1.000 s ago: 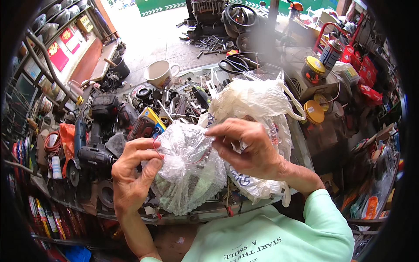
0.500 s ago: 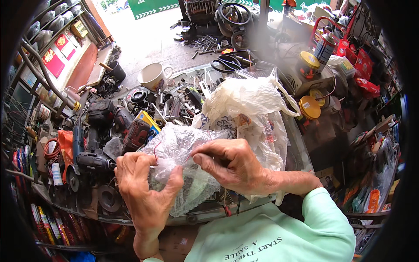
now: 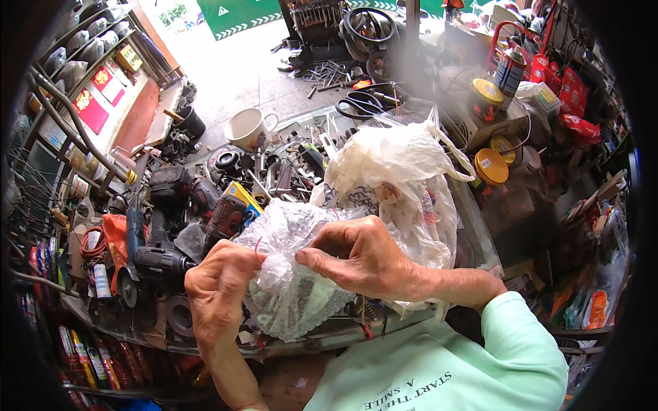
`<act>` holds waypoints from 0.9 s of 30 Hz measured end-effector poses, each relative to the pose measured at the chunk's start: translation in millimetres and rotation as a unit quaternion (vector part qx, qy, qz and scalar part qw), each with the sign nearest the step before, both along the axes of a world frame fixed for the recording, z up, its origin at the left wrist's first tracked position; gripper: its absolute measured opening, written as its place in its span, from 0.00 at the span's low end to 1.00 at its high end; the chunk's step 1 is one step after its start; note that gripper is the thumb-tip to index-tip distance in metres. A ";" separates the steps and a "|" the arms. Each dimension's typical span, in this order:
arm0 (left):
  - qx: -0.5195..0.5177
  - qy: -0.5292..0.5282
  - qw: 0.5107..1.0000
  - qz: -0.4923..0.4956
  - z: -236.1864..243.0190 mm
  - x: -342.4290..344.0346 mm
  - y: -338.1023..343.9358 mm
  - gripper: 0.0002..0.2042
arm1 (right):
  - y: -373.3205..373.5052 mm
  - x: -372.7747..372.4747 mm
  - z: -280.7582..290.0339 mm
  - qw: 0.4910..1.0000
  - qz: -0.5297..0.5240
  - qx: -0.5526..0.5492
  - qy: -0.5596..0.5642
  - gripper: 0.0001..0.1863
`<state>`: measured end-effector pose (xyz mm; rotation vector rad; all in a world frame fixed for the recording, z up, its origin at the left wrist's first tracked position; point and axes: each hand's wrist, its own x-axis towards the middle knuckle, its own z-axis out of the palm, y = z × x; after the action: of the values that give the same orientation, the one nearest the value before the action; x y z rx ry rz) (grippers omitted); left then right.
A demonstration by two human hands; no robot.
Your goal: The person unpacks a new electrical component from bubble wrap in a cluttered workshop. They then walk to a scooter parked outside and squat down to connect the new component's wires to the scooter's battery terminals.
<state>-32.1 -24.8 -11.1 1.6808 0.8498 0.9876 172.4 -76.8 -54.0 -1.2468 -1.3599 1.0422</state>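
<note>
Clear plastic bag (image 3: 295,308): your left hand (image 3: 221,282) now pinches the red string (image 3: 258,245), securing it; right hand (image 3: 368,259) narrow, hold unclear.

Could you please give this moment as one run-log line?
left hand: pinching thin red tie | right hand: at gathered clear plastic bundle | nearby: white plastic bag, pale mug, black power tool

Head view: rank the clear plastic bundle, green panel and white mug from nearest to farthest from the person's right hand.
From the right hand:
1. Clear plastic bundle, at its fingertips, to the left.
2. White mug, ahead and left.
3. Green panel, beyond the mug, at the top edge.
</note>
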 end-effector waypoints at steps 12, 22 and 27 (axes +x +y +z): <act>0.051 0.061 0.997 -0.001 4.0 13.5 -4.9 0.04 | 6.1 -0.2 0.8 0.980 0.031 -0.107 0.163 0.14; 0.037 0.026 0.999 0.011 3.0 21.6 -6.6 0.05 | -1.9 -23.7 -7.9 0.977 -0.021 0.065 0.203 0.04; -0.014 -0.036 0.999 0.023 -2.3 18.4 -3.6 0.04 | 3.3 -26.3 -6.3 0.983 -0.012 0.089 0.162 0.04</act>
<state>-13.6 -28.5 -13.3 1.5994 0.8542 1.0573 146.1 -73.6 -60.3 -0.9132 -1.1543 1.0305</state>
